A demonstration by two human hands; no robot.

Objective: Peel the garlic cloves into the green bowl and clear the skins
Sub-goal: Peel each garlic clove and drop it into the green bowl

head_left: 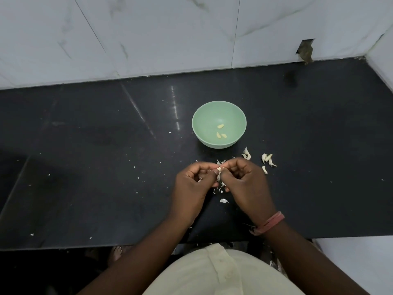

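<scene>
Pinching one papery garlic clove (219, 169) between them, both hands (219, 177) curl above glossy black counter (85, 145).

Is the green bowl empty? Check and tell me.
No, three peeled garlic cloves lie inside the green bowl on the dark counter.

Dim, glare streaks on counter (175, 107); wide-angle edge warp.

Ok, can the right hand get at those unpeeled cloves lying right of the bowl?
Probably yes, once freed: the right hand and left hand pinch one garlic clove now. The loose cloves lie just beyond it on bare countertop, nothing between.
</scene>
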